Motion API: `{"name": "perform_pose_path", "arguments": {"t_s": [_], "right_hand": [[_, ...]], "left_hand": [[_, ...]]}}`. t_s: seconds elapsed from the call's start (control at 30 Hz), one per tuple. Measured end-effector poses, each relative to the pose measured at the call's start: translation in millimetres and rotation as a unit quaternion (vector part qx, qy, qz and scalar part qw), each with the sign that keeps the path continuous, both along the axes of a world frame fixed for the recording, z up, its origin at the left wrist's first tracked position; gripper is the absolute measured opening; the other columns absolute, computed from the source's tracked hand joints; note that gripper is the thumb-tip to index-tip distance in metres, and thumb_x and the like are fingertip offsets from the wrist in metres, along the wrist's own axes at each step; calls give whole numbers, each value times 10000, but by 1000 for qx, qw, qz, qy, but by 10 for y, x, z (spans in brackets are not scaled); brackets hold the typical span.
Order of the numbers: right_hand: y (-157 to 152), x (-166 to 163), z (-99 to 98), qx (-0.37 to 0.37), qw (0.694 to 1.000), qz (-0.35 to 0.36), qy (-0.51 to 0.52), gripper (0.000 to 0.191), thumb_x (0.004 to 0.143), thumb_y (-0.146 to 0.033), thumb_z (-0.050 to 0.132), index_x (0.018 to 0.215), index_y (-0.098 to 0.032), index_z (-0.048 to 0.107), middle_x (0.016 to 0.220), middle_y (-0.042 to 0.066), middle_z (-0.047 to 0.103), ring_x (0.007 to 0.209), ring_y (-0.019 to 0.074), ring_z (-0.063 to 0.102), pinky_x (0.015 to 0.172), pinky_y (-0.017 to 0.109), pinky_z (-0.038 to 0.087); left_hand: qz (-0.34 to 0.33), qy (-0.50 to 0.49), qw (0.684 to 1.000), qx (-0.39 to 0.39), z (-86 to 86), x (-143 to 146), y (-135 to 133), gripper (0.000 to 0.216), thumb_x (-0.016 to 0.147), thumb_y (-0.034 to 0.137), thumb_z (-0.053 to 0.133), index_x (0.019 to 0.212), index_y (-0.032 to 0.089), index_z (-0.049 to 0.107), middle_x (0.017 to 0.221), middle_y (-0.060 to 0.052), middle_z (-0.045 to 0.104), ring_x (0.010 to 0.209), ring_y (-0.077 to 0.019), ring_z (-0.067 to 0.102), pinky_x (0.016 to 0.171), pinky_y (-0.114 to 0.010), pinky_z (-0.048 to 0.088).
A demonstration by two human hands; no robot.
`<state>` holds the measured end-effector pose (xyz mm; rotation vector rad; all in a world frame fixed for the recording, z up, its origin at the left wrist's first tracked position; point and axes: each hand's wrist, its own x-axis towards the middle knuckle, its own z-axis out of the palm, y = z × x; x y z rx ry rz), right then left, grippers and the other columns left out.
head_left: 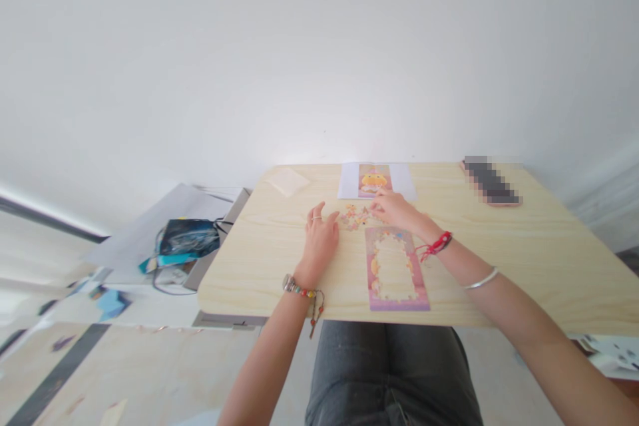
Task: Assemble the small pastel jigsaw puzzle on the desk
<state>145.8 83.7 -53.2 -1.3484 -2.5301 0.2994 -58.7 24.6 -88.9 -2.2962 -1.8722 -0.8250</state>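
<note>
Small loose jigsaw pieces (355, 217) lie in a pile on the wooden table. My right hand (394, 209) is over the pile's right side with its fingers bent together; whatever they may hold is too small to make out. To the left of the pile, my left hand (321, 237) rests on the table, fingers apart and nothing in it. Nearer to me lies a pink and purple puzzle frame (399, 305) with its border filled in and bare table showing through its middle. Behind the pile is a white sheet (349, 181) with a printed picture (375, 180) of a yellow figure.
A phone (492, 181), blurred by pixels, lies at the table's back right. A pale translucent packet (288, 181) is at the back left. Left of the table, a dark bag (188, 237) with a cable sits on a lower surface. A white wall stands behind.
</note>
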Motion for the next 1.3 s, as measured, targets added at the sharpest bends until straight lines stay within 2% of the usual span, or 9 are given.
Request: {"name": "perform_pose_path", "arguments": {"t_s": [0.13,0.3,0.5,0.7,0.77,0.87,1.0,1.13,1.3], "right_hand": [[96,-194,-27,14,999,36,-24,134,761,-186,530,818,-147,645,946,91,559,887,179,517,769,271,364],[247,-374,-12,6,998,45,-44,193,777,-184,508,917,-132,631,952,103,576,880,177,522,738,262,360],[305,-439,36,-9,997,47,-61,161,761,-185,528,860,-140,645,934,103,586,833,181,542,691,260,369],[209,-108,156,9,999,51,-1,123,759,-167,534,828,-152,635,948,82,596,880,169,533,755,257,377],[146,55,170,10,999,29,16,111,759,-199,544,805,-166,639,918,71,597,855,170,539,735,256,387],[24,299,142,-5,999,-13,31,120,749,-243,555,787,-177,648,842,52,585,765,154,548,679,243,399],[-163,569,78,-14,997,-41,59,134,743,-210,535,800,-184,654,830,40,580,708,131,550,662,227,403],[-287,720,56,9,994,-74,79,145,749,-234,526,794,-182,653,796,39,582,682,135,548,655,241,406],[-289,794,37,38,988,-103,106,155,760,-250,514,788,-178,649,780,38,592,683,138,545,666,256,401]], "left_hand": [[-12,10,1000,27,1,-22,25,278,785,116,430,1013,171,577,1200,-146,416,1158,-270,366,946,-485,354],[-15,10,999,48,-29,-36,56,268,775,99,439,991,159,586,1183,-146,416,1144,-266,376,941,-468,363],[-25,2,999,47,-26,-40,46,266,785,109,426,997,161,577,1193,-156,416,1149,-274,370,933,-496,359],[-16,-8,999,45,-18,-27,28,260,779,111,438,986,174,581,1199,-138,406,1149,-280,365,920,-489,382],[-20,-10,999,43,-15,-21,30,262,776,106,438,984,173,581,1202,-140,406,1158,-281,357,927,-494,375],[-27,-8,999,39,-4,-10,35,262,770,98,442,981,159,584,1197,-155,408,1166,-284,351,942,-491,361],[-29,-9,999,35,8,1,34,263,770,99,443,982,165,586,1196,-150,411,1163,-282,354,940,-490,363],[-28,-16,999,35,4,2,28,259,773,109,444,975,180,590,1200,-138,415,1155,-283,358,926,-495,376],[-27,-8,999,45,-4,-6,31,260,772,118,450,980,185,591,1192,-128,410,1144,-284,366,916,-499,388]]}}
